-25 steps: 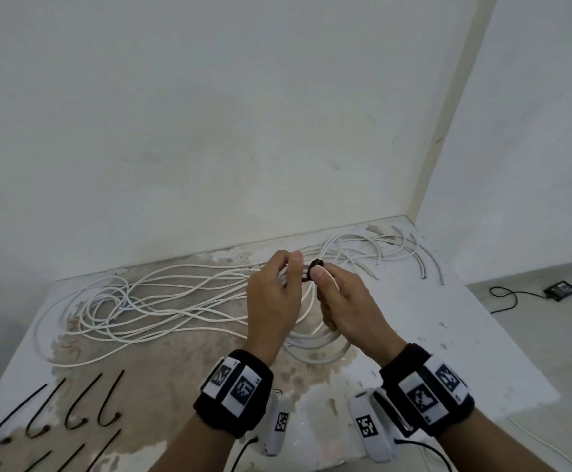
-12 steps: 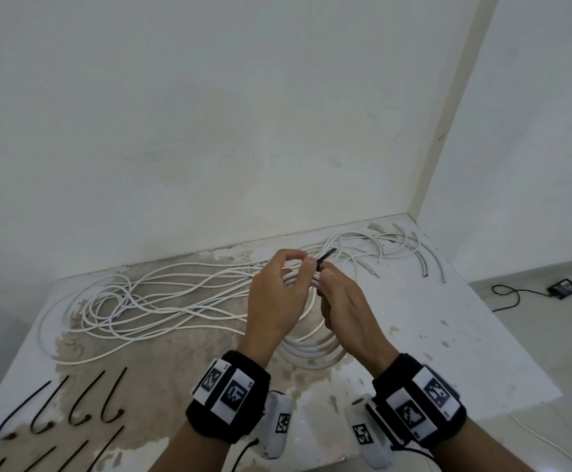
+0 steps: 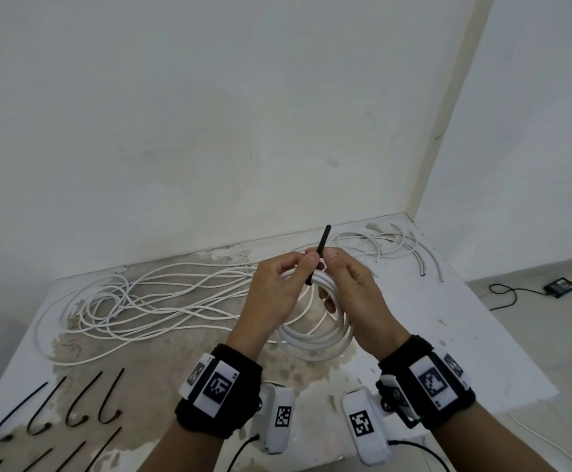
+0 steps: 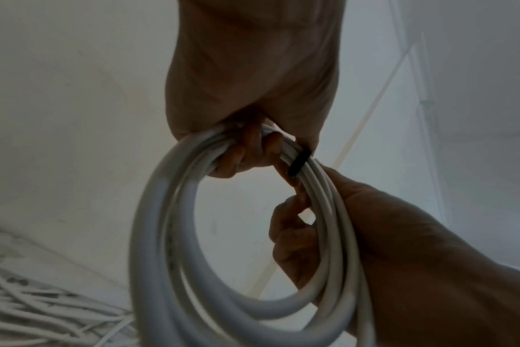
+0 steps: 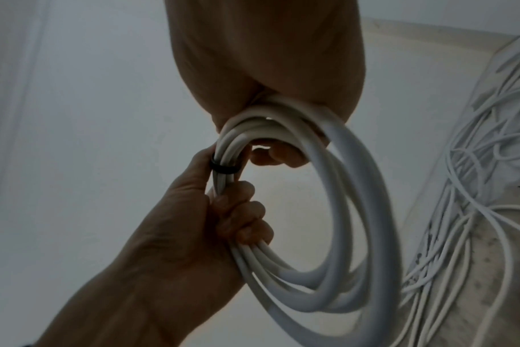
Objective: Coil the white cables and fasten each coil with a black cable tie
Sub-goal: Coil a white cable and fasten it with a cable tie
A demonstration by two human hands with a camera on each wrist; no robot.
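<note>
A coil of white cable (image 3: 315,338) hangs above the table, held at its top by both hands. My left hand (image 3: 277,284) grips the bundle from the left, its fingers curled round the strands (image 5: 244,225). My right hand (image 3: 349,284) grips it from the right (image 4: 312,234). A black cable tie (image 3: 319,253) wraps the strands (image 4: 299,162) between the two hands, and one end sticks up and away, pinched between my left fingertip and right thumb. From the right wrist the black cable tie (image 5: 223,169) shows as a band around the strands.
Loose white cables (image 3: 148,301) sprawl over the stained white table (image 3: 482,335), more at its far right corner (image 3: 390,243). Several spare black ties (image 3: 73,407) lie at the front left. A wall stands behind. On the floor to the right lies a black device with a cord (image 3: 560,286).
The black tie's free end, short and low between the fingertips before, now stands up long above the hands. Both hands have risen slightly with the coil.
</note>
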